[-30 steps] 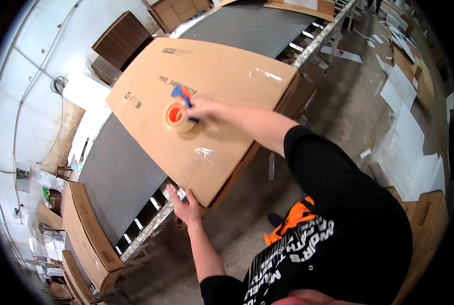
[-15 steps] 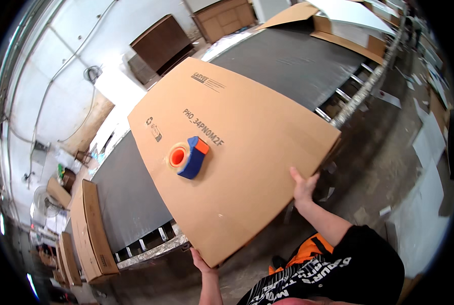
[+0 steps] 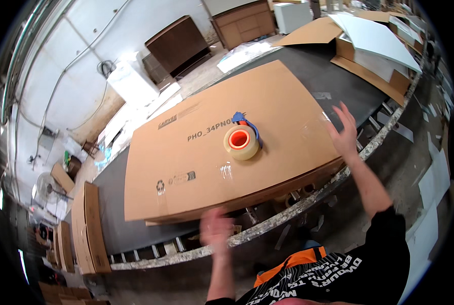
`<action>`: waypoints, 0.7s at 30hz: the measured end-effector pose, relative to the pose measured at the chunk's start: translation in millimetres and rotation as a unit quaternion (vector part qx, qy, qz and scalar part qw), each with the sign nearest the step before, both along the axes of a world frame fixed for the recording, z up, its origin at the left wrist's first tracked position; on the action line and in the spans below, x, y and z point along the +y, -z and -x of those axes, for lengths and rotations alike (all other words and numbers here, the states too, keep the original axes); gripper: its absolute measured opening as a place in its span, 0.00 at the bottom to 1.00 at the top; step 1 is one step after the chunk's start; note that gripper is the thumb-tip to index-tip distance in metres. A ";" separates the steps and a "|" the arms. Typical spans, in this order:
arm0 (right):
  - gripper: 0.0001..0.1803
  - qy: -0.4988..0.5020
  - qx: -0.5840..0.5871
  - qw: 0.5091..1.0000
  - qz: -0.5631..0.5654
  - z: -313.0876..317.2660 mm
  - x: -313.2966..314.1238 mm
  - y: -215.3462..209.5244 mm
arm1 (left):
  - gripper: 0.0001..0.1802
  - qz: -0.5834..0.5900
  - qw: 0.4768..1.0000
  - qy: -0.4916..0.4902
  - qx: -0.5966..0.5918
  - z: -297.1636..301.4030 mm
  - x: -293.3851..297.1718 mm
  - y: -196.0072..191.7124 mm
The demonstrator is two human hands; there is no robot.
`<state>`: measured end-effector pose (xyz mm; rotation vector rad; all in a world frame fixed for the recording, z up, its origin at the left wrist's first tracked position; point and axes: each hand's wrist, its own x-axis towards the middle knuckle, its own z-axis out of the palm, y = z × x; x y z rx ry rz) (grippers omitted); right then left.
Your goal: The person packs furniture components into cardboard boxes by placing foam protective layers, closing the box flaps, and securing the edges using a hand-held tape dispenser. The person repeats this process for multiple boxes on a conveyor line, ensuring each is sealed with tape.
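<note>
A large flat cardboard box [image 3: 186,152] lies across a dark conveyor belt [image 3: 116,231], its long side now roughly along the front rail. On its top rests a tape dispenser with a blue body [image 3: 258,133] and a wide roll of clear tape [image 3: 243,151] around an orange core. At the box's right end, my right hand [image 3: 345,134] is raised with fingers spread, holding nothing. My left hand [image 3: 216,227] is near the front edge of the box, above the rail; motion smears its fingers, so their pose is unclear.
A metal conveyor rail [image 3: 267,229] with rollers runs along the front. Closed cartons [image 3: 90,229] stand at the left. An open carton with white panels [image 3: 372,43] sits at the far right of the belt. Brown cabinets [image 3: 177,43] stand behind, and white sheets [image 3: 430,208] lie at right.
The box has turned on the belt, and the tape dispenser has turned with it. Both hands have let go of its edges; my right hand has moved up and right.
</note>
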<state>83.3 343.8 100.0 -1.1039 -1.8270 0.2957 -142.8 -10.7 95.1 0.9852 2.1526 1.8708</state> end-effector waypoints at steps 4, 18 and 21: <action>0.37 0.116 0.363 0.871 0.311 -6.7 -85.6 72.9 | 0.23 -0.148 0.892 -0.365 -0.221 187.6 -126.9 49.2; 0.62 0.325 0.233 0.827 0.395 128.5 -57.1 83.9 | 0.25 -0.083 0.932 -0.218 -0.277 247.5 -110.3 58.4; 0.55 0.214 0.197 0.867 0.405 111.1 52.0 79.5 | 0.24 -0.028 0.927 -0.198 -0.318 190.1 -113.4 46.6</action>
